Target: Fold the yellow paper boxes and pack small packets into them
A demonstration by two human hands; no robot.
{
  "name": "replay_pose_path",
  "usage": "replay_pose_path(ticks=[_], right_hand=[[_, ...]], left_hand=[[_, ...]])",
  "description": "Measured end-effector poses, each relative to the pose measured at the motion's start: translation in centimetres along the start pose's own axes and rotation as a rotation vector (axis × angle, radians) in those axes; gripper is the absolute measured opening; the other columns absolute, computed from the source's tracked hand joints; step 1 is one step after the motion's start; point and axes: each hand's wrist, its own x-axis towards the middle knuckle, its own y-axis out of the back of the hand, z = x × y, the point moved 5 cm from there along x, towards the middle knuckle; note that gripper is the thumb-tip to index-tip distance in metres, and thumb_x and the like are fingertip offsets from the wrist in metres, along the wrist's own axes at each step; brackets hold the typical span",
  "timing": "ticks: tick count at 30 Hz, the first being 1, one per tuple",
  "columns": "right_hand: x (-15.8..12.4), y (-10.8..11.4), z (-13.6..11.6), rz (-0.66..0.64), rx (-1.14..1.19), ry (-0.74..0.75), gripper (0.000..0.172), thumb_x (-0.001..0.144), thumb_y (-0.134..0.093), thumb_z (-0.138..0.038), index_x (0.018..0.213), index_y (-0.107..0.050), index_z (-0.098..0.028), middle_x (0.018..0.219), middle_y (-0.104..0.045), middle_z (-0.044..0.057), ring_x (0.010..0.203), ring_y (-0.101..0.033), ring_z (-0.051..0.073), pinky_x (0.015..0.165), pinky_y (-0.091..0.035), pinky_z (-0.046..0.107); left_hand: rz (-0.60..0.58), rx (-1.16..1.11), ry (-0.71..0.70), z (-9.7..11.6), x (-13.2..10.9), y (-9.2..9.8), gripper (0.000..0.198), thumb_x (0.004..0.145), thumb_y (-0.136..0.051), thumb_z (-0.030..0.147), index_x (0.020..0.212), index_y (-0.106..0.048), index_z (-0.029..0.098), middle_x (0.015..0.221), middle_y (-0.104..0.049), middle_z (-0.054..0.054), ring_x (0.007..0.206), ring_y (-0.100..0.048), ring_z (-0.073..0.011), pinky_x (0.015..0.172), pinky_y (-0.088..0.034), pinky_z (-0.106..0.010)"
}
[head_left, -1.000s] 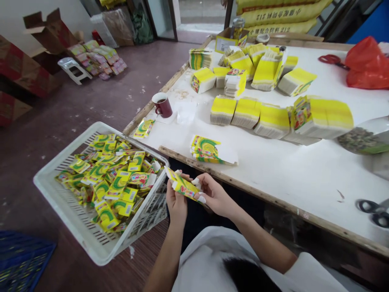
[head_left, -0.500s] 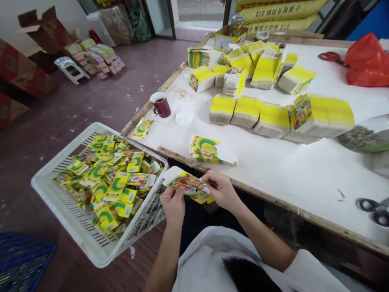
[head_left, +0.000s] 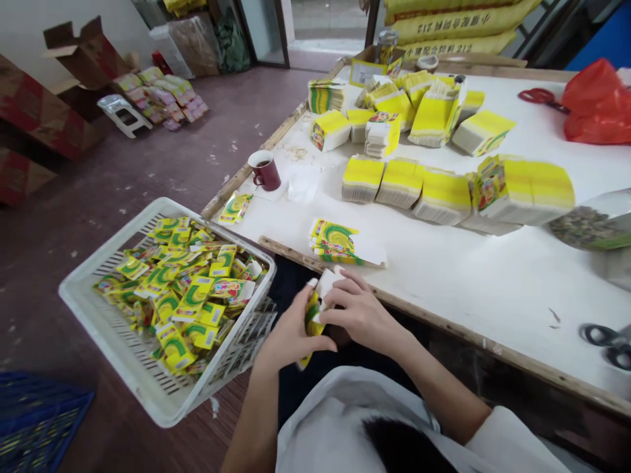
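A small yellow-green printed carton is held in front of my lap, near the table's edge. Its white inner flap faces up, partly covered by fingers. My left hand is closed round the printed side, its thumb stretched across below. From the right, the bent fingers of my right hand grip the white part. On the table just beyond lies a small stack of flat cartons, with white flaps pointing right. A white slatted basket full of yellow packets stands left of my hands.
Bundles of flat yellow cartons stand in rows across the table. A maroon mug is near its left edge. Black-handled scissors, a bag of seed-like bits and a red plastic bag lie right. A blue crate is lower left.
The carton, stretched out between both hands before, is now turned more upright, white flap uppermost. My left hand has swung round its side, and my right hand's fingers have come over the flap.
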Motion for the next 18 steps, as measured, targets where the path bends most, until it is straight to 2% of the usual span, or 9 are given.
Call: replay_pose_path(ticks=[1,2,4,5,7,9,11,15,18], right_hand=[[-0.1,-0.1,0.0,0.068,0.033,-0.049,0.020,0.094,-0.059,-0.021,0.105,-0.071,-0.032,0.109,-0.067,0.004,0.113,-0.054,0.024,0.118,-0.027,0.052],[-0.2,-0.2,0.3,0.157,0.082,-0.129,0.027,0.091,-0.062,-0.024,0.116,-0.067,-0.032,0.122,-0.063,0.007,0.123,-0.051,0.028,0.119,-0.025,0.055],[-0.8,-0.7,1.5,0.325,0.243,-0.329,0.053,0.088,-0.065,-0.030,0.139,-0.052,-0.026,0.142,-0.051,0.014,0.137,-0.042,0.033,0.118,-0.029,0.057],[-1.1,-1.3,2.2,0.367,0.367,-0.425,0.061,0.088,-0.065,-0.034,0.145,-0.045,-0.022,0.145,-0.048,0.017,0.139,-0.041,0.033,0.116,-0.033,0.056],[-1.3,-3.1,3.1,0.343,0.678,-0.586,0.061,0.093,-0.059,-0.043,0.146,-0.043,-0.020,0.142,-0.054,0.017,0.134,-0.049,0.031,0.113,-0.040,0.052],[-1.3,-4.9,3.5,0.251,0.995,-0.704,0.055,0.094,-0.055,-0.052,0.139,-0.053,-0.021,0.131,-0.065,0.013,0.124,-0.059,0.029,0.110,-0.044,0.049],[-1.0,-5.9,3.4,0.200,1.224,-0.769,0.054,0.088,-0.062,-0.059,0.127,-0.064,-0.021,0.122,-0.071,0.010,0.116,-0.064,0.028,0.109,-0.045,0.049],[-0.6,-6.5,2.9,0.127,1.500,-0.820,0.053,0.073,-0.080,-0.057,0.111,-0.073,-0.021,0.112,-0.075,0.010,0.111,-0.067,0.029,0.109,-0.043,0.050],[-0.5,-6.8,2.7,0.084,1.615,-0.852,0.056,0.072,-0.078,-0.060,0.111,-0.073,-0.021,0.107,-0.075,0.012,0.109,-0.068,0.030,0.106,-0.045,0.050]], left_hand=[[-0.009,0.044,0.031,-0.1,0.1,-0.7,0.098,0.058,-0.093,0.041,0.142,-0.046,0.021,0.137,-0.061,-0.017,0.118,-0.064,-0.0320,0.101,-0.051,-0.045],[0.022,0.082,0.052,-0.2,0.3,-1.2,0.091,0.062,-0.090,0.039,0.140,-0.046,0.020,0.128,-0.066,-0.015,0.111,-0.067,-0.0297,0.096,-0.053,-0.043],[0.150,0.157,0.066,-0.3,0.5,-1.6,0.079,0.069,-0.084,0.038,0.135,-0.046,0.020,0.112,-0.070,-0.009,0.098,-0.069,-0.0257,0.088,-0.055,-0.039],[0.212,0.192,0.060,-0.3,0.6,-1.7,0.077,0.068,-0.084,0.037,0.133,-0.045,0.020,0.108,-0.070,-0.008,0.094,-0.070,-0.0247,0.085,-0.056,-0.038],[0.280,0.237,0.025,-0.3,0.6,-1.9,0.080,0.067,-0.084,0.036,0.133,-0.043,0.021,0.108,-0.069,-0.008,0.093,-0.070,-0.0249,0.081,-0.056,-0.037],[0.318,0.269,-0.031,-0.4,0.5,-2.1,0.080,0.067,-0.084,0.036,0.133,-0.041,0.021,0.112,-0.068,-0.011,0.095,-0.070,-0.0264,0.079,-0.056,-0.036],[0.336,0.325,-0.089,-0.5,0.4,-2.2,0.070,0.069,-0.081,0.037,0.127,-0.044,0.021,0.108,-0.068,-0.011,0.092,-0.071,-0.0266,0.075,-0.056,-0.036],[0.332,0.456,-0.210,-0.5,0.2,-2.5,0.047,0.077,-0.072,0.032,0.116,-0.047,0.022,0.100,-0.068,-0.008,0.083,-0.072,-0.0250,0.070,-0.057,-0.035],[0.345,0.483,-0.237,-0.8,0.3,-2.6,0.053,0.077,-0.069,0.029,0.123,-0.043,0.021,0.108,-0.069,-0.012,0.091,-0.073,-0.0278,0.075,-0.059,-0.038]])
